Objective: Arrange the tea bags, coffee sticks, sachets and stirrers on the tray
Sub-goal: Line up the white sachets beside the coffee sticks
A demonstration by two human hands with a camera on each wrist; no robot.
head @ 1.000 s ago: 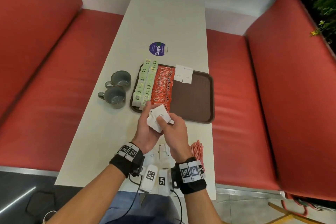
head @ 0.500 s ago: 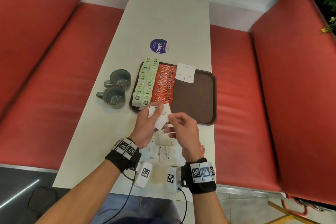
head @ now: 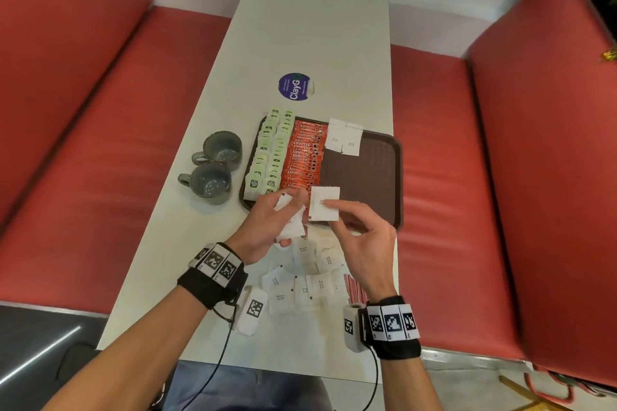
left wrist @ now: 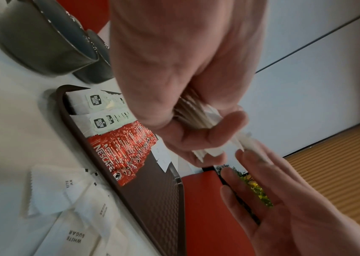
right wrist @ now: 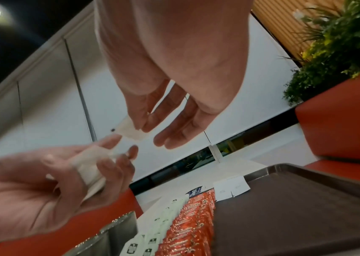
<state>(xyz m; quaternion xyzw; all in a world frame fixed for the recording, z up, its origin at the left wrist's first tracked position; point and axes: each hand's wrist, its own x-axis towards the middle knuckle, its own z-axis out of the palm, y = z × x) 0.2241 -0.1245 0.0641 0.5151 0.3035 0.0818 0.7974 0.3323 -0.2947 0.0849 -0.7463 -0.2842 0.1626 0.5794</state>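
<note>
Over the tray's (head: 384,177) near edge, right hand (head: 364,237) has drawn one sachet (head: 324,203) clear.

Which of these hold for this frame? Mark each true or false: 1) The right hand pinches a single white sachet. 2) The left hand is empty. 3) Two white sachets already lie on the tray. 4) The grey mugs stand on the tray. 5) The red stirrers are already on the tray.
1) True: the right hand pinches one white sachet.
2) False: the left hand holds a bundle of white sachets.
3) True: two sachets lie at the far end of the tray.
4) False: the grey mugs stand on the table, left of the tray.
5) False: the red stirrers lie on the table near the right wrist.
</note>
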